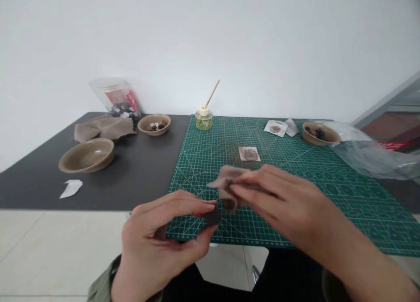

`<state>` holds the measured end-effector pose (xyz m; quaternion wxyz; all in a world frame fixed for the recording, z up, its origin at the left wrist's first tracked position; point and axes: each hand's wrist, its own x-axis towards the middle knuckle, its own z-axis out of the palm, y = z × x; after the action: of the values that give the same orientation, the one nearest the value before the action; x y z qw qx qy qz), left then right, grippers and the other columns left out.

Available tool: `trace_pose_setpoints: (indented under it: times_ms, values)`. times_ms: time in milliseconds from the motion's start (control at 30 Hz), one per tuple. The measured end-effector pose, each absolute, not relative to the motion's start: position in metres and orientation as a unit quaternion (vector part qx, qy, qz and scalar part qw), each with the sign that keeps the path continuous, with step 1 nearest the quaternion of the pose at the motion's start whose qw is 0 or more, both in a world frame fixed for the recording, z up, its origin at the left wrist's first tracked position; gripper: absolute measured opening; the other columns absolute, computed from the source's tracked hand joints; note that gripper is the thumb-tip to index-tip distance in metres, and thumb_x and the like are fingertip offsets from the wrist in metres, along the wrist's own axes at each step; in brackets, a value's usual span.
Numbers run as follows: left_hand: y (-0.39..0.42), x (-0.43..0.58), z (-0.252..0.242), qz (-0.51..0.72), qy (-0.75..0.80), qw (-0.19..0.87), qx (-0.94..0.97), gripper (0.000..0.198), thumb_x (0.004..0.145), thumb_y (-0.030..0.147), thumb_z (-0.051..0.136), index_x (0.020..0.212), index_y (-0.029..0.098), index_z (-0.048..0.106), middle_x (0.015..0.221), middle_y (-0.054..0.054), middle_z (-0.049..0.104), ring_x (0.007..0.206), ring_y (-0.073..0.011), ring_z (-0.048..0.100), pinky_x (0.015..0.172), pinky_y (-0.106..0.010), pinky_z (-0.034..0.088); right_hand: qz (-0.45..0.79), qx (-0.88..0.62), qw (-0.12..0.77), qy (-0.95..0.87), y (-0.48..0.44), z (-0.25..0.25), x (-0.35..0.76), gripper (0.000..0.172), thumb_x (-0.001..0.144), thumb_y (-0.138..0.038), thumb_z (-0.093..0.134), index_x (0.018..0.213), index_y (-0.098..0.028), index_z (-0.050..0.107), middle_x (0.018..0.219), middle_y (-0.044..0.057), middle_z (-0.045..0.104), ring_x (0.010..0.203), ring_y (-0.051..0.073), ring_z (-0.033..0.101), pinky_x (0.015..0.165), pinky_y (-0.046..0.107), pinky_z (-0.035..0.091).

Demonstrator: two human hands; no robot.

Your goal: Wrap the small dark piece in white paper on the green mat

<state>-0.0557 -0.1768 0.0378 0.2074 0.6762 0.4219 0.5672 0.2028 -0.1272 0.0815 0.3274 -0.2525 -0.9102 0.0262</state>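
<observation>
Between the thumb and fingers of my left hand (167,232) is a small dark piece (214,216), roughly round; its kind is not clear. My right hand (282,201) pinches a folded greyish-brown cloth (227,179), slightly blurred, just above and to the right of the dark piece. Whether the cloth touches the piece I cannot tell. Both hands are over the near edge of a green cutting mat (197,162). Beyond them on the mat lies a white paper square (249,154) with a brown smudge.
A glass bottle with a stick (204,119) stands at the back. Left are an empty bowl (87,155), a bowl of pieces (154,124), a cloth (108,128), a plastic bag (120,96) and a paper scrap (71,188). Right are stained papers (275,128), another bowl (320,133) and clear plastic (370,149).
</observation>
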Motion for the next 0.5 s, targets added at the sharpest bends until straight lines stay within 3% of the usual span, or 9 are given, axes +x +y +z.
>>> trace_pose_setpoints:
  times_ms: [67,167,233,333,433,500]
  values:
    - [-0.176,-0.052,0.039,0.564,0.417,0.208,0.681,0.028,0.086,0.007,0.090,0.100,0.031,0.087,0.089,0.001,0.091,0.075,-0.0208,0.087,0.071,-0.028,0.073,0.002,-0.310,0.358,-0.880,-0.128,0.077,0.205,0.035,0.114,-0.012,0.064,0.129,-0.036,0.084,0.122,0.005,0.089,0.107,0.027,0.088,0.095,0.044,0.078]
    - [-0.177,-0.049,0.038,0.556,0.409,0.221,0.689,0.027,0.087,0.008,0.090,0.101,0.030,0.087,0.088,0.001,0.090,0.073,-0.0208,0.086,0.069,-0.029,0.072,0.070,-0.315,0.360,-0.876,-0.128,0.073,0.208,0.020,0.119,-0.027,0.066,0.125,-0.036,0.083,0.117,0.001,0.090,0.100,0.022,0.089,0.081,0.031,0.077]
    - [-0.178,-0.047,0.037,0.553,0.411,0.220,0.691,0.031,0.087,0.007,0.088,0.105,0.032,0.087,0.092,0.001,0.091,0.077,-0.0202,0.087,0.072,-0.028,0.073,0.030,-0.297,0.350,-0.888,-0.128,0.072,0.211,0.029,0.121,-0.022,0.058,0.119,-0.033,0.085,0.115,0.003,0.091,0.102,0.025,0.089,0.091,0.037,0.077]
    - [-0.178,-0.044,0.037,0.552,0.412,0.232,0.688,0.032,0.087,0.006,0.088,0.105,0.033,0.087,0.093,0.003,0.092,0.076,-0.0194,0.087,0.070,-0.027,0.073,0.001,-0.336,0.392,-0.857,-0.133,0.072,0.212,0.027,0.118,-0.021,0.065,0.133,-0.036,0.082,0.126,0.003,0.089,0.104,0.022,0.087,0.099,0.036,0.076]
    - [-0.177,-0.042,0.039,0.551,0.409,0.242,0.686,0.030,0.085,0.006,0.090,0.102,0.031,0.088,0.091,0.002,0.091,0.074,-0.0200,0.087,0.070,-0.027,0.073,0.007,-0.303,0.401,-0.864,-0.139,0.075,0.206,0.026,0.121,-0.029,0.061,0.118,-0.039,0.085,0.111,-0.004,0.091,0.095,0.019,0.087,0.093,0.030,0.076]
    - [-0.175,-0.042,0.039,0.544,0.435,0.238,0.677,0.027,0.083,0.009,0.091,0.098,0.031,0.090,0.087,0.002,0.091,0.073,-0.0205,0.087,0.068,-0.027,0.072,0.007,-0.314,0.400,-0.861,-0.141,0.076,0.201,0.030,0.122,-0.027,0.060,0.113,-0.037,0.086,0.108,-0.002,0.091,0.093,0.019,0.087,0.089,0.029,0.076]
